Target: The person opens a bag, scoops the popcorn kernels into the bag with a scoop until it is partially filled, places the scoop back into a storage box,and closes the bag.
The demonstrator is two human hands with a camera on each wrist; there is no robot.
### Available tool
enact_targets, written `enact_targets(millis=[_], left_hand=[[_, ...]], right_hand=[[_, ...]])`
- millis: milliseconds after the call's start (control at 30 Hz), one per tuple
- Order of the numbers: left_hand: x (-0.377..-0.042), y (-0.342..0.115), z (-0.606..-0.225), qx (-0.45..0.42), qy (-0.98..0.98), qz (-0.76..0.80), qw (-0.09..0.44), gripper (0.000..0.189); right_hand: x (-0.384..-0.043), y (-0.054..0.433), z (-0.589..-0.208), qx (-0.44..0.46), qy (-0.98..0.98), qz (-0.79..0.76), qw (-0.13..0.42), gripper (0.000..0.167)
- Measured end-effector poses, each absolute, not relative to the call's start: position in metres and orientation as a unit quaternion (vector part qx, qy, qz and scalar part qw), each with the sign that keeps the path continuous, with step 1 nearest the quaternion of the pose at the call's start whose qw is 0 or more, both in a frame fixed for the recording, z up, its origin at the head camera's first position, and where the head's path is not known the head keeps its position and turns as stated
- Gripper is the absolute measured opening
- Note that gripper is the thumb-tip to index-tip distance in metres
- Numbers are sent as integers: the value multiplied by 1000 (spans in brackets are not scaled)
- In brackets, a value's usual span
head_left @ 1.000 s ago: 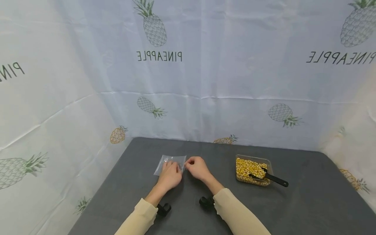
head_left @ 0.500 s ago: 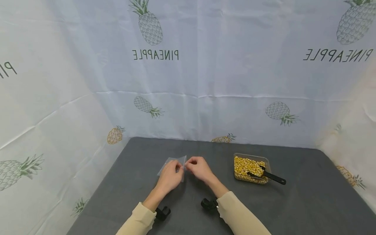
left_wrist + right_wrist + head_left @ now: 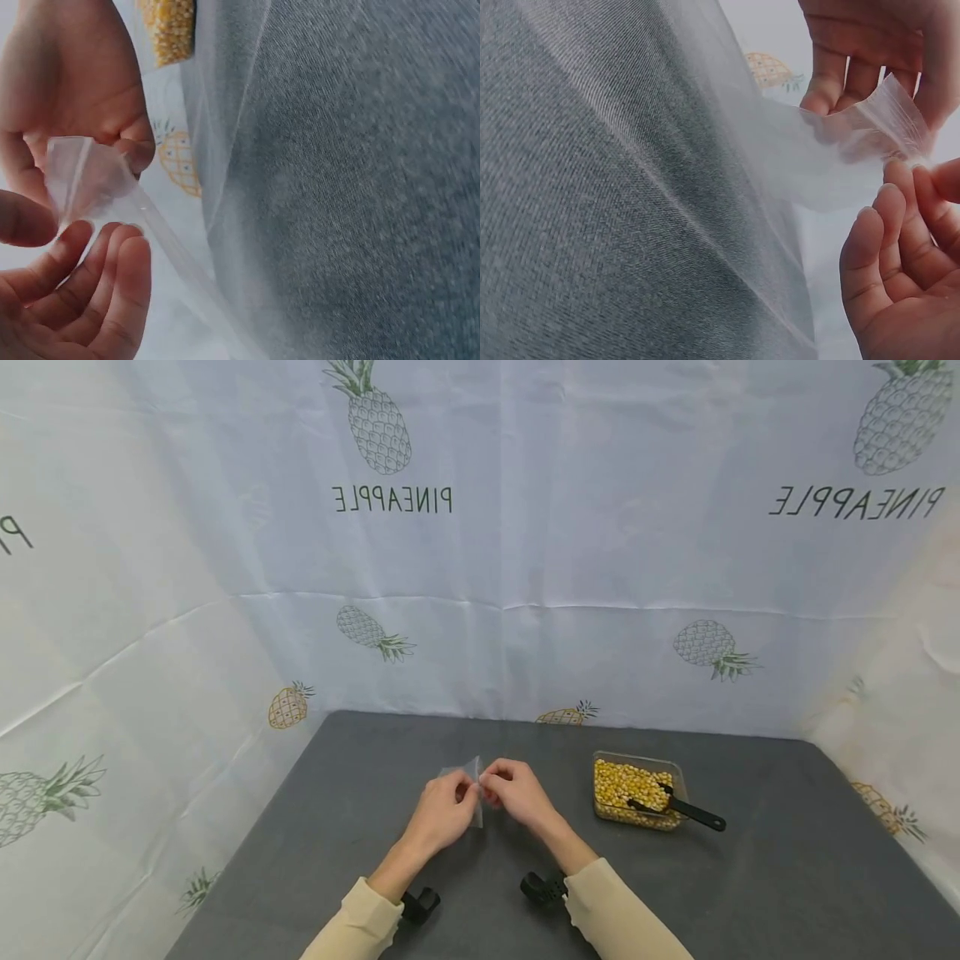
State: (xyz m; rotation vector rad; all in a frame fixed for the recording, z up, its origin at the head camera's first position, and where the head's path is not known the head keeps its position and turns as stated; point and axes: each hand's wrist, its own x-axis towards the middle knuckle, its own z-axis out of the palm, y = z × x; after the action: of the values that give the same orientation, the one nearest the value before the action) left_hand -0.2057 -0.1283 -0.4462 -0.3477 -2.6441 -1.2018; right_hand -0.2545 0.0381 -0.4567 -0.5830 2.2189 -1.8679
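Observation:
A small clear plastic zip bag (image 3: 478, 816) is held between both hands above the grey table, turned nearly edge-on in the head view. My left hand (image 3: 444, 810) pinches the bag's mouth edge between thumb and index finger, the other fingers loosely bent. From the opposite side, my right hand (image 3: 521, 793) pinches that same edge, fingertips close to the left ones. The zip strip shows on the bag (image 3: 896, 116) in the right wrist view. In the left wrist view the bag (image 3: 94, 180) partly covers the right fingertips.
Right of the hands stands a clear rectangular container (image 3: 598, 802) of yellow corn kernels (image 3: 626, 781). A black scoop (image 3: 697, 813) lies in the kernels, its handle reaching over the rim. A pineapple-print curtain (image 3: 480, 668) borders the grey table (image 3: 360, 760).
The bag, earlier lying flat under my left hand, has been raised and turned edge-on. My left hand has shifted right and pinches its edge close to my right hand.

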Motion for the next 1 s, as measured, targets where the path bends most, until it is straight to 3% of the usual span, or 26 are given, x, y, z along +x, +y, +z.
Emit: enact_targets(millis=[267,567,1000], left_hand=[[-206,-120,-443,-141,-877,-443,121,25],[-205,-106,-432,-161,-836,-494,175,24],[-195,-88,-408,-177,-760,-618,98,26]], right_hand=[[-246,48,-444,-200,726,-651,91,18],[-239,55,-431,-222,703,-673,61,25],[-225,76,-405,-261,648,-711,78,35]])
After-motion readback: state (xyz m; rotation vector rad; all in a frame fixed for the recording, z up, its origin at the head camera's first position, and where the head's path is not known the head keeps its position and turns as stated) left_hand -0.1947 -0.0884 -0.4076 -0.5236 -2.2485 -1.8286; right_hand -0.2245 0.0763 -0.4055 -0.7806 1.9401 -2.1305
